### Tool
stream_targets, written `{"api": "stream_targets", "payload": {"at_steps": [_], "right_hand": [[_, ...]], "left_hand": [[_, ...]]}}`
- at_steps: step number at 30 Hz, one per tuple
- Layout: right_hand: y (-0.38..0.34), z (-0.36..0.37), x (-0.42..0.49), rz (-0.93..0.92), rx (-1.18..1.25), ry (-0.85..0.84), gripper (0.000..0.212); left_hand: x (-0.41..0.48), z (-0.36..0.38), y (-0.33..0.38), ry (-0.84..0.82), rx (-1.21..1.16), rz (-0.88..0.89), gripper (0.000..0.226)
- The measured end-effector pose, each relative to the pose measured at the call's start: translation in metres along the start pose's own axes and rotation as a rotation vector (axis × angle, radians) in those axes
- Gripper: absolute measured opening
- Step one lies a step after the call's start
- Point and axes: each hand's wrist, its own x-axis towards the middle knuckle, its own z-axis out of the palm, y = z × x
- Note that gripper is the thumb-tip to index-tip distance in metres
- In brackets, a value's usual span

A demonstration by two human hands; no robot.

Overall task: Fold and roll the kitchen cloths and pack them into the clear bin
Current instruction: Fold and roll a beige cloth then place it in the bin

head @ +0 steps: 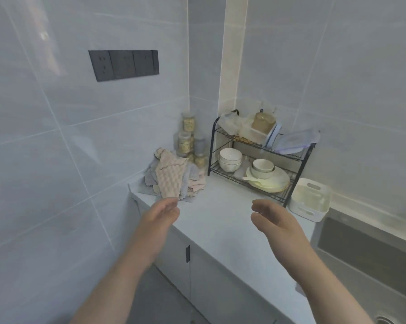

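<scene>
Where the counter (220, 220) meets the corner wall, I log the kitchen cloths (171, 176): a loose heap, pink waffle-textured piece uppermost, grey ones beneath. Left hand (161, 215) just before it, right hand (274, 220) apart; both slack-fingered, holding nothing. Pale handled bin (309, 199) beside the dish rack (297, 160).

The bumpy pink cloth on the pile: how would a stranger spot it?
Find the black wire dish rack on the counter; left of it, before the stacked jars, lies a heap of cloths. The bumpy pink cloth drapes over the heap's top, the only one with raised wavy ridges; its neighbours look flat, grey or pink.
</scene>
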Motion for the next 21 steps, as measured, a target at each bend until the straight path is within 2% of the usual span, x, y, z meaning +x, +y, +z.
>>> {"api": "stream_targets", "payload": {"at_steps": [9, 14, 21], "right_hand": [[-0.022, 0.033, 0.127, -0.041, -0.007, -0.104, 0.024], [-0.017, 0.074, 0.200, -0.015, -0.037, -0.081, 0.024], [0.006, 0.176, 0.331, 0.120, -0.114, -0.071, 0.012]], "left_hand": [[0.126, -0.014, 0.022, 0.062, 0.010, -0.004, 0.029], [0.225, -0.038, 0.013, 0.064, 0.024, -0.076, 0.047], [0.392, -0.072, -0.040, -0.012, 0.115, -0.184, 0.031]]}}
